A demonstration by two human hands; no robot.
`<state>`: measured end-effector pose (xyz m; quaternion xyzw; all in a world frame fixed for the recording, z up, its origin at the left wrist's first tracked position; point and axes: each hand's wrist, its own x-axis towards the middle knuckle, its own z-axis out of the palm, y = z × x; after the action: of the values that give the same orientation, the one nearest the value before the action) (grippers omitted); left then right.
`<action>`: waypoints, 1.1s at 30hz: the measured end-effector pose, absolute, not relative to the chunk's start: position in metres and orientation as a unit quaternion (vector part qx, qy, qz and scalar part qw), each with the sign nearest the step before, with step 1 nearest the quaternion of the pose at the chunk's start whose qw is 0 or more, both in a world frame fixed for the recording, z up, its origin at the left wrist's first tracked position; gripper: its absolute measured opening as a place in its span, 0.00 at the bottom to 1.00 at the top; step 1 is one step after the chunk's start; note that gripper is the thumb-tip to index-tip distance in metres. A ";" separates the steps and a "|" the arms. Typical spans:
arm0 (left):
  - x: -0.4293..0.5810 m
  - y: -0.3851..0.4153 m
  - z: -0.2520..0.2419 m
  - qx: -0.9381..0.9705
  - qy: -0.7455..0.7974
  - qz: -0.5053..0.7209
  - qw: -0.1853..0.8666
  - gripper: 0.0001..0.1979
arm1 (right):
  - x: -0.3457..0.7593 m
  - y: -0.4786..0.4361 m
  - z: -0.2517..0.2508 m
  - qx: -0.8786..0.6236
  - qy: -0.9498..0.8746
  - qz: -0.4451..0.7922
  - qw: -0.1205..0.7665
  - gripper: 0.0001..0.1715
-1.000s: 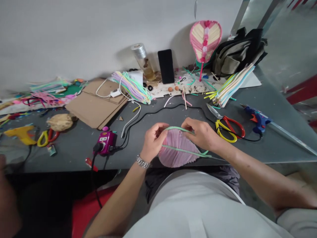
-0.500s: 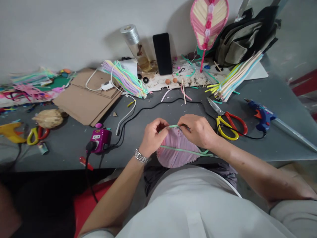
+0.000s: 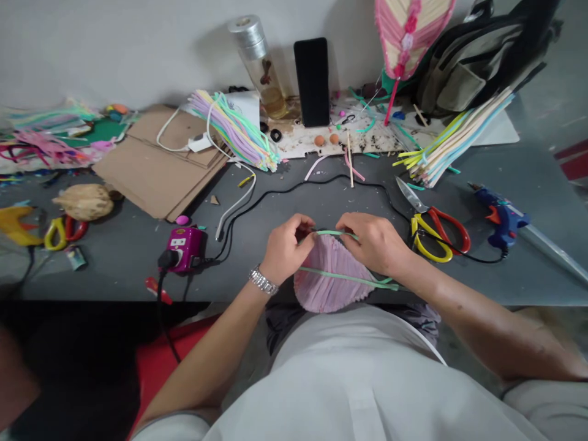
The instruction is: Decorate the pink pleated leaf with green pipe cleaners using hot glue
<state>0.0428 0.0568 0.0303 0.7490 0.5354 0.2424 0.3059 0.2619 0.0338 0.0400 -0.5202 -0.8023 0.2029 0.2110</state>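
Lilac panel (image 3: 327, 294), rounded, apparently pleated.

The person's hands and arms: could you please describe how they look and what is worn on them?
Both the left hand and right hand are ungloved. A silver-coloured linked band circles the left wrist; the right wrist shows none. The forearms are bare, below short, pale sleeves.

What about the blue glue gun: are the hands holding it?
No, the blue glue gun lies on the table, while the left hand and right hand hold a green strip.
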 end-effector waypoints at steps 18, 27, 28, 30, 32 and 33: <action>0.061 0.048 0.025 0.819 0.522 0.119 0.209 0.07 | 0.252 0.033 0.051 -0.555 -0.811 0.177 0.046 0.11; 0.061 0.045 0.026 0.812 0.532 0.129 0.203 0.08 | 0.256 0.021 0.070 -0.584 -0.791 0.181 -0.006 0.12; 0.061 0.045 0.026 0.811 0.534 0.128 0.202 0.08 | 0.257 0.020 0.071 -0.590 -0.786 0.184 -0.010 0.12; 0.063 0.044 0.025 0.814 0.532 0.120 0.197 0.07 | 0.256 0.017 0.073 -0.594 -0.780 0.198 -0.007 0.12; 0.064 0.043 0.025 0.821 0.527 0.110 0.189 0.07 | 0.255 0.016 0.074 -0.589 -0.777 0.223 0.006 0.12; 0.065 0.042 0.025 0.823 0.526 0.106 0.185 0.07 | 0.255 0.016 0.075 -0.587 -0.774 0.237 0.012 0.12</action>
<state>0.0651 0.0421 0.0248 0.8234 0.5258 0.1063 0.1850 0.2546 0.0162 0.0753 -0.5868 -0.7741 0.2371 0.0121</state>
